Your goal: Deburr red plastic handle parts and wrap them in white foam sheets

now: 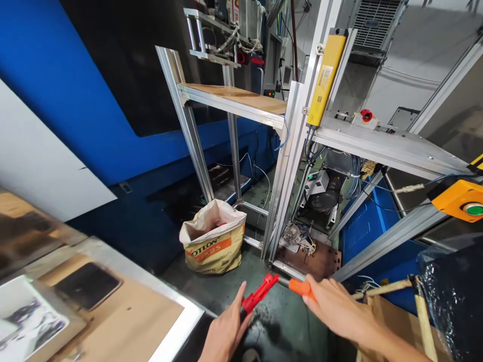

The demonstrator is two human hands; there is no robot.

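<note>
My left hand [225, 329] is closed around a long red plastic part [260, 294], which is dark where it meets the fingers. My right hand [334, 304] grips a tool with an orange handle [301, 287]. A short metal shaft [283, 281] runs from that handle to the far end of the red part, at or very near its surface. The tip's shape is too small to make out. Beyond both hands, an open yellow and white sack [215, 251] stands on the floor with something red inside.
At the lower left, a phone [88, 285] and a white-topped box [35, 322] lie on a workbench [132, 322]. Aluminium frame posts [283, 176] rise ahead. A green button box [462, 201] juts in at right, above a wooden-framed stool [424, 317]. A blue machine [86, 90] fills the left.
</note>
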